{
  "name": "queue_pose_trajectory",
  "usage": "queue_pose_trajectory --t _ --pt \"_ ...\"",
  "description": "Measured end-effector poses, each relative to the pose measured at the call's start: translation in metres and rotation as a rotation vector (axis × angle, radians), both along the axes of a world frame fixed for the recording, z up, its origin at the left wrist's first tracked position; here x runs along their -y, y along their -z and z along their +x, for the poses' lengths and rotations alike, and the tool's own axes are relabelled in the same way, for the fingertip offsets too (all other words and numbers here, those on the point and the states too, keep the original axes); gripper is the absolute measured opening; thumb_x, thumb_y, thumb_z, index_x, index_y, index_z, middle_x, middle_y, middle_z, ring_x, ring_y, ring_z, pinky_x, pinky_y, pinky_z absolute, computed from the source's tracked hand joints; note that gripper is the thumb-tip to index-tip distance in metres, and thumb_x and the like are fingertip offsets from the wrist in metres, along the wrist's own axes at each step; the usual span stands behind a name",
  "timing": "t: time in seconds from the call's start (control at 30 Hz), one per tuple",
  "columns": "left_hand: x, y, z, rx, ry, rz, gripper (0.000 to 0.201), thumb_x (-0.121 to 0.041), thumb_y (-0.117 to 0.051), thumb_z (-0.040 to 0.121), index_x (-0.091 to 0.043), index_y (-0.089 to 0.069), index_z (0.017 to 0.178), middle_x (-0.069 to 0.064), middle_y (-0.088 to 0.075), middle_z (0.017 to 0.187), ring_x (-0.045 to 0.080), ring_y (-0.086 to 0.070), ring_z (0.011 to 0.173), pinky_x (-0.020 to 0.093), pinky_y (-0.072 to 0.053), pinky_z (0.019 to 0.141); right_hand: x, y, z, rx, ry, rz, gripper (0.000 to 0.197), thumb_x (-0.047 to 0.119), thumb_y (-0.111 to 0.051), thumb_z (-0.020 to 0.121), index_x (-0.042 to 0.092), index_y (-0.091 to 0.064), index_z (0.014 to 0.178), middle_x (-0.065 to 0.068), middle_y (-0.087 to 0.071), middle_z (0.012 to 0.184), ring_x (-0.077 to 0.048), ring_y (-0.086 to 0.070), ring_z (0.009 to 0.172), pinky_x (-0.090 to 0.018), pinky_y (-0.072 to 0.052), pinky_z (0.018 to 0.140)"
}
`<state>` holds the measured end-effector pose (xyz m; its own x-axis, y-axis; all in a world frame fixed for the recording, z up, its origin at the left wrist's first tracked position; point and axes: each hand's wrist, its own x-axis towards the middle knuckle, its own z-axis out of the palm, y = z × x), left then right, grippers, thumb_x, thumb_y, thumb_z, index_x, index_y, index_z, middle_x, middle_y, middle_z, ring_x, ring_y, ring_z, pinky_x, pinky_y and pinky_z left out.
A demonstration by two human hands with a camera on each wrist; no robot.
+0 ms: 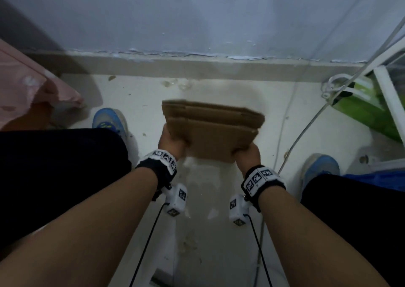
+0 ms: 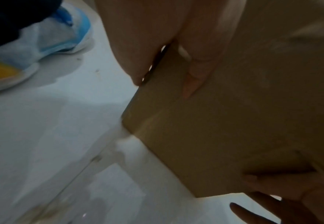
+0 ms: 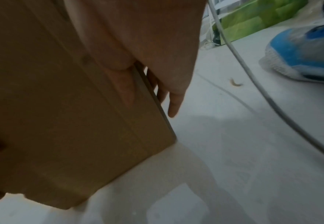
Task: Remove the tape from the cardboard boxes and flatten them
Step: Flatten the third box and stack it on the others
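A flattened brown cardboard box (image 1: 210, 129) hangs above the floor between my knees, held level by both hands. My left hand (image 1: 169, 143) grips its near left corner, thumb on top and fingers beneath. My right hand (image 1: 246, 153) grips the near right corner the same way. In the left wrist view the thumb lies across the cardboard (image 2: 233, 113) and its edge sits between thumb and fingers (image 2: 130, 50). In the right wrist view the thumb presses the cardboard (image 3: 61, 113) while the fingers (image 3: 174, 94) curl under its edge. No tape shows on it.
The pale floor (image 1: 210, 199) is stained and meets a grey wall (image 1: 197, 19) just ahead. My blue shoes (image 1: 109, 120) (image 1: 320, 166) flank the box. A grey cable (image 3: 253, 84) runs on the right beside a green bag (image 1: 368, 109) and white frame. Pink cloth (image 1: 26, 89) lies left.
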<state>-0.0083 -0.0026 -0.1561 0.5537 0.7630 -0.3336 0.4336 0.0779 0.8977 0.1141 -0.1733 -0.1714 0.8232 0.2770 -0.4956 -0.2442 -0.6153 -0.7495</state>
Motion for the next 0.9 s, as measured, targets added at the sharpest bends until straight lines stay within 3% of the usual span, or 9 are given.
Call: queue_pose_trajectory --t 0.07,0.1,0.2,0.27,0.37,0.47,0.6,0.77,0.9 --pt "0.005 0.017 -0.008 -0.023 0.025 -0.007 0.049 -0.014 -0.059 0.069 -0.059 -0.064 0.089 0.009 -0.068 0.102 0.029 -0.065 0.103 0.054 -0.055 0.095 0.008 0.010 -0.004 -0.014 -0.061 -0.044 0.018 -0.003 -0.052 0.093 0.012 -0.061 0.093 -0.011 -0.065 0.095 -0.033 -0.063 0.093 -0.037 -0.048 0.079" --pt "0.003 0.021 -0.008 -0.034 0.027 0.000 0.052 -0.014 -0.062 0.069 -0.060 -0.064 0.091 0.010 -0.069 0.105 0.032 -0.066 0.105 0.057 -0.054 0.097 0.007 0.012 -0.002 -0.024 -0.051 -0.046 0.017 -0.003 -0.051 0.094 0.011 -0.061 0.093 -0.012 -0.065 0.093 -0.032 -0.061 0.090 -0.037 -0.047 0.078" --pt "-0.005 0.013 0.004 -0.028 0.005 -0.014 0.051 -0.006 -0.069 0.068 -0.027 -0.065 0.115 0.007 -0.069 0.111 0.025 -0.065 0.105 0.052 -0.053 0.101 -0.002 0.007 0.007 -0.035 0.010 0.005 0.025 -0.002 -0.048 0.092 0.019 -0.059 0.086 -0.006 -0.063 0.088 -0.027 -0.058 0.083 -0.037 -0.046 0.078" --pt "-0.012 0.004 0.012 -0.044 -0.032 0.002 0.058 -0.010 -0.066 0.061 -0.016 -0.061 0.119 0.004 -0.070 0.110 0.023 -0.065 0.102 0.046 -0.056 0.096 -0.008 0.002 0.013 -0.007 0.024 0.041 0.025 -0.003 -0.049 0.091 0.019 -0.060 0.088 -0.006 -0.064 0.090 -0.025 -0.057 0.082 -0.039 -0.048 0.079" --pt "-0.014 0.000 0.017 -0.035 -0.070 0.026 0.061 -0.012 -0.063 0.060 -0.019 -0.060 0.120 0.002 -0.071 0.108 0.023 -0.066 0.100 0.046 -0.058 0.092 -0.014 -0.002 0.016 0.046 0.037 0.055 0.024 -0.001 -0.050 0.089 0.020 -0.060 0.088 -0.007 -0.065 0.092 -0.027 -0.058 0.083 -0.042 -0.050 0.080" --pt "-0.009 0.017 0.006 -0.056 0.008 -0.007 0.053 -0.008 -0.072 0.070 -0.016 -0.060 0.121 0.007 -0.070 0.113 0.028 -0.066 0.105 0.051 -0.055 0.096 -0.006 0.006 0.010 0.021 0.027 0.008 0.023 -0.001 -0.050 0.089 0.019 -0.061 0.091 -0.009 -0.067 0.096 -0.030 -0.061 0.087 -0.043 -0.051 0.083" --pt "-0.012 0.063 -0.016 -0.203 0.120 0.057 0.069 -0.040 -0.070 0.063 -0.025 -0.053 0.128 0.006 -0.069 0.117 0.030 -0.066 0.107 0.052 -0.055 0.096 0.015 0.019 0.002 -0.015 -0.117 -0.065 0.021 -0.003 -0.053 0.090 0.014 -0.062 0.099 -0.010 -0.066 0.099 -0.030 -0.061 0.091 -0.043 -0.051 0.085" --pt "-0.013 0.017 0.008 -0.135 0.027 0.023 0.064 -0.024 -0.064 0.063 -0.022 -0.057 0.127 0.006 -0.070 0.111 0.030 -0.067 0.103 0.048 -0.056 0.094 0.001 0.011 0.014 0.008 -0.059 -0.035 0.018 0.001 -0.052 0.091 0.014 -0.062 0.097 -0.012 -0.067 0.100 -0.032 -0.060 0.090 -0.042 -0.050 0.083" --pt "-0.007 0.015 0.007 -0.109 0.023 0.051 0.060 -0.023 -0.064 0.071 -0.021 -0.055 0.130 0.006 -0.069 0.113 0.030 -0.066 0.106 0.044 -0.055 0.094 0.002 0.010 0.011 0.049 -0.013 -0.020 0.018 0.001 -0.051 0.092 0.015 -0.061 0.097 -0.009 -0.065 0.096 -0.029 -0.058 0.087 -0.039 -0.048 0.082"
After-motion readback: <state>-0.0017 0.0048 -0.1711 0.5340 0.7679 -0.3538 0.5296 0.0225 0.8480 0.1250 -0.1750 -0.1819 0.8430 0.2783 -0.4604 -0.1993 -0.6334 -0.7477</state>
